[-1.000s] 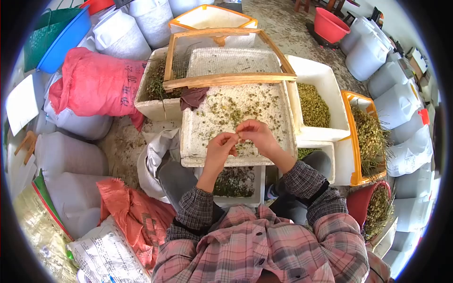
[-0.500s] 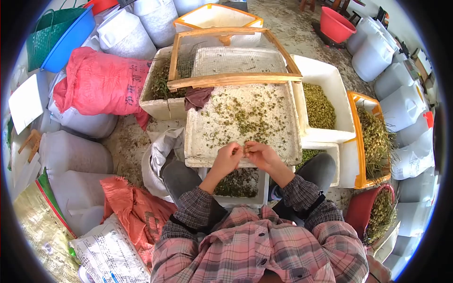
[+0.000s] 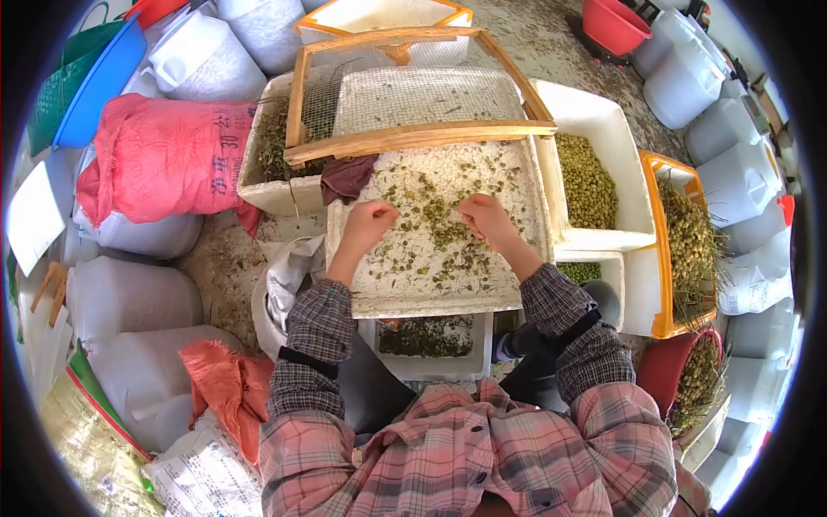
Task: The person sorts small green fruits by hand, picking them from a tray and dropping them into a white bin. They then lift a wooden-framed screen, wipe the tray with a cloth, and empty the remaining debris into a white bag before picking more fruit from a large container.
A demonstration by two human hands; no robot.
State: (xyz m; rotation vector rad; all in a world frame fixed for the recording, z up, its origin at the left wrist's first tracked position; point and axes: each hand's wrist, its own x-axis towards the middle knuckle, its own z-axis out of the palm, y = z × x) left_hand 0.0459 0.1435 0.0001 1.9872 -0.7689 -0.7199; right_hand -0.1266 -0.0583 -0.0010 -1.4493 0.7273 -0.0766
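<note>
A white foam tray lies in front of me, with small green-brown pods scattered over it. My left hand is over the tray's left part, its fingers curled together near the dark cloth. My right hand is over the right part, fingers bent and pinched above the pods. Anything between the fingertips of either hand is too small to make out. The hands are apart. A wood-framed mesh screen rests across the far end of the tray.
Right of the tray stand a foam box of round green pods and an orange-edged box of stalks. Below the tray is a bin with plant bits. A pink sack and white barrels are at the left.
My hands have moved apart and forward over the tray, from together at its near edge. The camera view has shifted slightly.
</note>
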